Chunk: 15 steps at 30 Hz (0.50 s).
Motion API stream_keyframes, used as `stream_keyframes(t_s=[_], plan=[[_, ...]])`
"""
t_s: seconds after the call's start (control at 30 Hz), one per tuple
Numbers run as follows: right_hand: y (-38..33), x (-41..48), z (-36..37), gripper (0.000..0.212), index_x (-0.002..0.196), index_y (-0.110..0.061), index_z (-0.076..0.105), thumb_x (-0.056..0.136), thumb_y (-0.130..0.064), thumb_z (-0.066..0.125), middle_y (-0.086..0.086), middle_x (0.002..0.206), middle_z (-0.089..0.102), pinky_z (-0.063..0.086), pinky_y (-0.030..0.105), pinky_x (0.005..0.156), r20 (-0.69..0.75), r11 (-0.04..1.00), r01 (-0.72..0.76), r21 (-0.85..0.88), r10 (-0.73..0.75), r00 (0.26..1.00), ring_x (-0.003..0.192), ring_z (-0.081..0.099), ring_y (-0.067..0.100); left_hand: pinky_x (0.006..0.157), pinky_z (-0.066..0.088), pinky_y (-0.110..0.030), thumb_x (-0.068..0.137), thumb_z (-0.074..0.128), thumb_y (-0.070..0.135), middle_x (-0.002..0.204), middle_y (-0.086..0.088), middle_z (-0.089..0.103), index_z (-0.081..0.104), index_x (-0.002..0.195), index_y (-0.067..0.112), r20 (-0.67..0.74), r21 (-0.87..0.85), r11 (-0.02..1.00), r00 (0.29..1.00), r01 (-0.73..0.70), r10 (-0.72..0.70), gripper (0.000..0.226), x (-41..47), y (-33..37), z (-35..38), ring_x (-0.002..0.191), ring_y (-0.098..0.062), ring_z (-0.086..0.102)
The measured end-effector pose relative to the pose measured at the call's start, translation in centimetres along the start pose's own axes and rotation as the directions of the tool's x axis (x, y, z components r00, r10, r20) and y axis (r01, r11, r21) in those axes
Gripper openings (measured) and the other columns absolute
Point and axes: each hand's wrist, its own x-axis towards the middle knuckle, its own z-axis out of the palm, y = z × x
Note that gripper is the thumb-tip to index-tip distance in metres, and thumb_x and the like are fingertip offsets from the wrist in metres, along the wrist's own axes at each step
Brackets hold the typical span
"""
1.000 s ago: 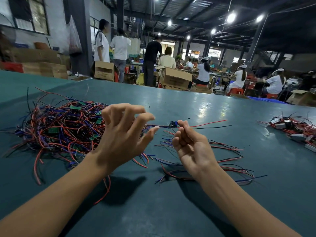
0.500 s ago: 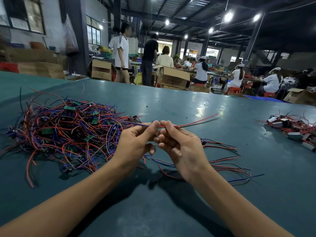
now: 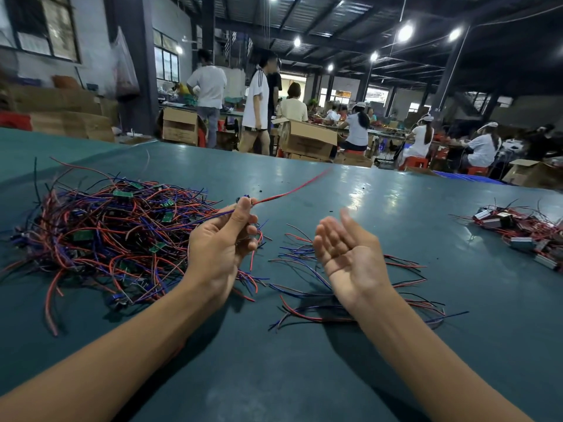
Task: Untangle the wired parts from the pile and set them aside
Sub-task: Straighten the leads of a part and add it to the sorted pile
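A tangled pile (image 3: 106, 236) of red, blue and black wires with small green boards lies on the left of the teal table (image 3: 380, 208). My left hand (image 3: 221, 245) grips one wired part (image 3: 286, 191) at the pile's right edge; its red wire sticks out up and to the right, blurred. My right hand (image 3: 347, 251) hovers palm up with relaxed fingers, holding nothing. Below and around it lies a smaller spread of separated wires (image 3: 405, 269).
A second heap of wired parts with small metal boxes (image 3: 524, 233) sits at the far right of the table. Beyond the table's far edge stand cardboard boxes (image 3: 307, 138) and several people (image 3: 257, 102), some walking, some seated.
Both hands were pinching the wired part together; now my right hand has let go and moved right, opening palm up. My left hand keeps the part and has lifted it slightly.
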Motion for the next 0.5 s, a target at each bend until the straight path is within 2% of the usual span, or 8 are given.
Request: stream_keyframes(t_s=[0.1,0.13,0.2,0.27,0.37,0.43,0.5], plan=[[1.4,-0.6,0.7,0.051,0.105,-0.001,0.072,0.075,-0.041,0.08,0.005,0.075,0.066,0.057,0.024,0.054,0.1,0.975,-0.095,-0.199,0.116,0.988,0.062,0.066,0.013,0.053,0.042,-0.025,0.075,0.079,0.04,0.066,-0.002,0.058,0.078,0.094,0.006,0.062,0.21,0.974,0.995,-0.089,0.078,0.039,0.2,-0.3,-0.6,0.054,-0.012,0.049],[1.9,-0.8,0.9,0.051,0.104,-0.003,0.074,0.073,-0.042,0.081,0.004,0.074,0.064,0.056,0.023,0.054,0.149,0.966,-0.087,-0.243,0.125,0.981,0.06,0.064,0.012,0.055,0.04,-0.027,0.077,0.08,0.042,0.063,-0.003,0.055,0.079,0.095,0.007,0.12,0.307,0.944,0.989,-0.124,0.09,0.04,0.1,-0.5,-0.7,0.053,-0.014,0.046],[2.6,-1.1,1.2,0.044,0.099,-0.006,0.079,0.072,-0.04,0.082,0.002,0.071,0.062,0.053,0.022,0.053,0.2,0.964,-0.034,-0.265,0.089,0.976,0.058,0.059,0.011,0.056,0.039,-0.028,0.08,0.078,0.041,0.06,-0.002,0.053,0.081,0.093,0.019,0.236,0.45,0.876,0.969,-0.175,0.073,0.025,-0.2,-0.8,-0.6,0.052,-0.015,0.045],[2.9,-1.1,1.1,0.035,0.094,-0.009,0.081,0.071,-0.036,0.083,0.0,0.069,0.06,0.051,0.021,0.053,0.18,0.966,0.001,-0.258,0.047,0.983,0.057,0.057,0.009,0.056,0.041,-0.025,0.081,0.076,0.037,0.064,-0.001,0.054,0.081,0.096,0.03,0.294,0.477,0.861,0.955,-0.176,0.033,0.017,-0.4,-0.8,-0.4,0.051,-0.013,0.045],[2.7,-1.0,0.9,0.024,0.084,-0.012,0.081,0.068,-0.031,0.083,0.001,0.074,0.065,0.052,0.021,0.053,0.143,0.969,-0.014,-0.247,0.051,0.988,0.059,0.06,0.009,0.055,0.043,-0.021,0.083,0.072,0.038,0.069,-0.002,0.056,0.081,0.101,0.035,0.356,0.485,0.861,0.934,-0.152,-0.035,0.02,-0.6,-0.6,-0.6,0.055,-0.014,0.048],[2.6,-1.0,0.8,0.02,0.083,-0.013,0.081,0.069,-0.029,0.081,0.002,0.08,0.071,0.053,0.021,0.054,0.136,0.968,-0.041,-0.249,0.077,0.988,0.061,0.063,0.008,0.057,0.045,-0.026,0.084,0.071,0.04,0.071,-0.001,0.06,0.082,0.097,0.03,0.383,0.475,0.873,0.919,-0.106,-0.097,0.02,-0.8,-0.5,-0.5,0.057,-0.015,0.049],[2.5,-0.9,0.9,0.016,0.078,-0.013,0.081,0.069,-0.026,0.081,0.002,0.08,0.073,0.055,0.02,0.055,0.116,0.967,-0.043,-0.251,0.074,0.991,0.061,0.065,0.007,0.058,0.044,-0.031,0.081,0.076,0.045,0.074,-0.005,0.061,0.082,0.094,0.022,0.343,0.406,0.914,0.928,-0.01,-0.142,0.027,-0.9,-0.5,-0.2,0.058,-0.016,0.049]])
